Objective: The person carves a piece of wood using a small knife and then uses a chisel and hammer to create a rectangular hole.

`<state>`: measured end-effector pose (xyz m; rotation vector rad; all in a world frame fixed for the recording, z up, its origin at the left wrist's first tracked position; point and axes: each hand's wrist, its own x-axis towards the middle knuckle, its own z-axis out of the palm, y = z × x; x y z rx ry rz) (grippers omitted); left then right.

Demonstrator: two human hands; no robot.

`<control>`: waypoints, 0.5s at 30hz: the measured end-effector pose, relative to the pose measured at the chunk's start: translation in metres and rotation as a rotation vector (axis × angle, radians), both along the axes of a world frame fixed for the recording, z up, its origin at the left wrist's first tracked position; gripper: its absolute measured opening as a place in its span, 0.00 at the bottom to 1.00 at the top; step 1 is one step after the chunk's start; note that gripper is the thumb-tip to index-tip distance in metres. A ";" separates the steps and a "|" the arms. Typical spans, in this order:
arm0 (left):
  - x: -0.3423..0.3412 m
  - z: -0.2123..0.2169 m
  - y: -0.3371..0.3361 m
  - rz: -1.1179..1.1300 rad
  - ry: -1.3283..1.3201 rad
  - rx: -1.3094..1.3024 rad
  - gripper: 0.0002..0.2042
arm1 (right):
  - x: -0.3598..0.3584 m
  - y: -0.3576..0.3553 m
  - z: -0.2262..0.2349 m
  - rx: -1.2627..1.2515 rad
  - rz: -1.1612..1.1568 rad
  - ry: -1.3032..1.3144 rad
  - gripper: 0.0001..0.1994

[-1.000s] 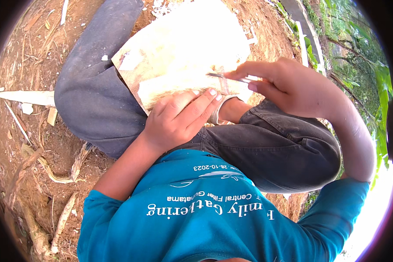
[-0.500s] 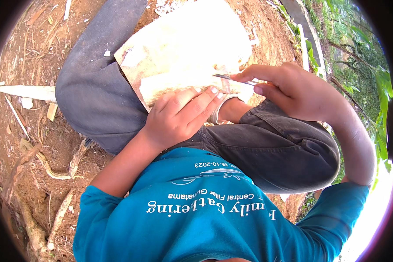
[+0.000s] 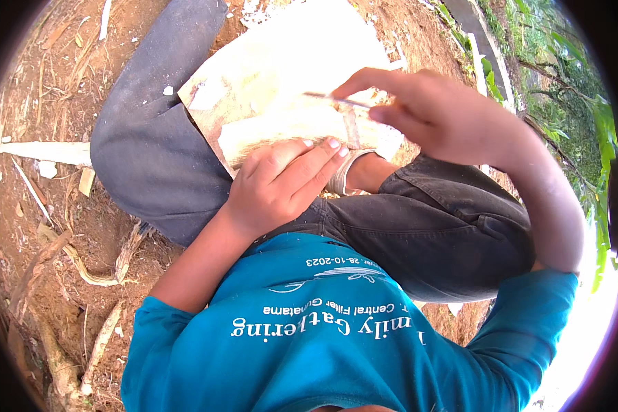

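Observation:
A pale, rough-surfaced wooden piece [image 3: 275, 132] lies across my lap, on a broad light sheet [image 3: 213, 93] that is badly washed out by glare. My left hand [image 3: 275, 180] is closed over its near edge, fingers on top and the thumb hidden. A darker band crosses the piece near its right end. Above that end, my right hand [image 3: 426, 113] pinches a thin, dark knife-like tool [image 3: 329, 97], blurred by motion. The tool points left and appears lifted off the wood.
My bent legs in dark trousers [image 3: 432, 226] frame the sheet. On the brown soil to the left lie a pale pointed stick [image 3: 41, 150], exposed roots [image 3: 99, 336] and scattered wood chips [image 3: 47, 169]. Green plants [image 3: 570, 117] and a grey concrete edge [image 3: 484, 41] stand at the right.
My right hand has moved up and left with the tool, away from the wooden piece. My left hand keeps its place on the wood.

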<state>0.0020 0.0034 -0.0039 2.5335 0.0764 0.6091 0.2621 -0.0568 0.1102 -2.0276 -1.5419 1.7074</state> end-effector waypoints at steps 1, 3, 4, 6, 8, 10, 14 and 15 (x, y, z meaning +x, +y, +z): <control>0.000 0.000 0.002 -0.013 0.004 -0.007 0.17 | 0.007 -0.004 0.008 0.039 -0.007 -0.029 0.15; 0.000 0.003 0.005 -0.030 0.014 -0.015 0.17 | 0.009 -0.014 0.017 -0.071 -0.053 -0.042 0.15; 0.001 0.005 0.006 -0.034 0.021 -0.015 0.17 | 0.010 -0.021 0.018 -0.095 -0.063 -0.028 0.15; 0.002 0.005 0.006 -0.031 0.019 -0.011 0.17 | 0.012 -0.021 0.024 -0.178 -0.015 -0.007 0.14; 0.002 0.003 0.005 -0.018 0.003 -0.001 0.18 | 0.011 -0.014 0.033 -0.255 -0.015 -0.050 0.14; 0.003 0.002 0.005 -0.022 0.003 -0.001 0.17 | 0.010 -0.014 0.035 -0.259 -0.012 -0.064 0.13; 0.002 0.001 0.004 -0.017 -0.002 0.010 0.17 | 0.014 -0.014 0.035 -0.213 0.088 -0.084 0.14; 0.002 0.001 0.004 -0.025 -0.004 -0.001 0.17 | 0.014 -0.013 0.037 -0.229 0.125 -0.103 0.15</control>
